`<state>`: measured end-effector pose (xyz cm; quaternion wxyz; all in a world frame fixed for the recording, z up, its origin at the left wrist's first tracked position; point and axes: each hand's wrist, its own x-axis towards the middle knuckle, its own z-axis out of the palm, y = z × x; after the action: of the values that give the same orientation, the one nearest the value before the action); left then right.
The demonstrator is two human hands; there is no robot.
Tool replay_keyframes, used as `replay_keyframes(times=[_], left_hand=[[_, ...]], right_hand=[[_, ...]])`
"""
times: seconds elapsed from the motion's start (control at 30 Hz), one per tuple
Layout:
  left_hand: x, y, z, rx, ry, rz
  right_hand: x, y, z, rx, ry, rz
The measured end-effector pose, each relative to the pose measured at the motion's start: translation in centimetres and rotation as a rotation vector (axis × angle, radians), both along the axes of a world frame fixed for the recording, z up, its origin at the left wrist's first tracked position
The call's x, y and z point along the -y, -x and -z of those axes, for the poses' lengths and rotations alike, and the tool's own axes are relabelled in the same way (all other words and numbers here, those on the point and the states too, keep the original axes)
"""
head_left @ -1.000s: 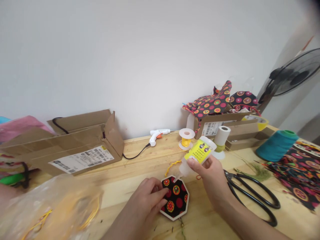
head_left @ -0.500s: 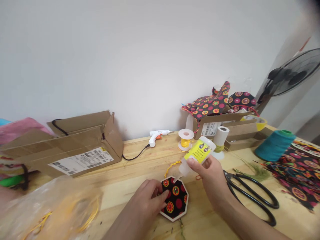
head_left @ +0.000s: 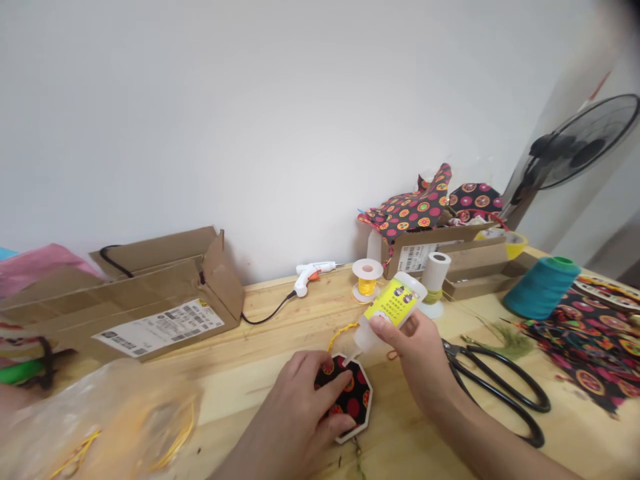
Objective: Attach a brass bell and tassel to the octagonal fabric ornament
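My right hand (head_left: 417,343) grips a clear glue bottle (head_left: 395,300) with a yellow label. The bottle is tilted nozzle-down, its thin tip at the upper edge of an octagonal piece (head_left: 361,408). Black fabric with red and orange round motifs covers this piece, inside a pale rim. Across its left part lies my left hand (head_left: 313,400), holding it on the table with index finger and thumb over the fabric. A yellow twisted cord (head_left: 341,332) runs from behind the top of the piece, and a thin greenish cord (head_left: 357,450) trails from its bottom.
Black-handled scissors (head_left: 500,387) lie right of my forearm. Behind stand a yellow thread spool (head_left: 367,283), a white spool (head_left: 436,272), a teal thread cone (head_left: 541,288) and a glue gun (head_left: 311,275). A cardboard box (head_left: 170,293) and a plastic bag (head_left: 120,413) are at left.
My left hand has slid right over the octagonal piece, its index finger and thumb now reaching across the fabric. The bottle stays tilted, tip at the piece's upper edge.
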<state>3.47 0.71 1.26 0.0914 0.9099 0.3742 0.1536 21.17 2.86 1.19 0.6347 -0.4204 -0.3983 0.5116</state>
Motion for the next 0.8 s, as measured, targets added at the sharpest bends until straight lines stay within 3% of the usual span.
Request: replay_keyframes(times=[0.6, 0.8], left_hand=[[-0.4, 0.2, 1.3, -0.046, -0.055, 0.021], [-0.1, 1.3, -0.1, 0.009, -0.018, 0.006]], right_hand=[[0.1, 0.0, -0.2, -0.020, 0.006, 0.007], [-0.1, -0.2, -0.2, -0.082, 0.000, 0.010]])
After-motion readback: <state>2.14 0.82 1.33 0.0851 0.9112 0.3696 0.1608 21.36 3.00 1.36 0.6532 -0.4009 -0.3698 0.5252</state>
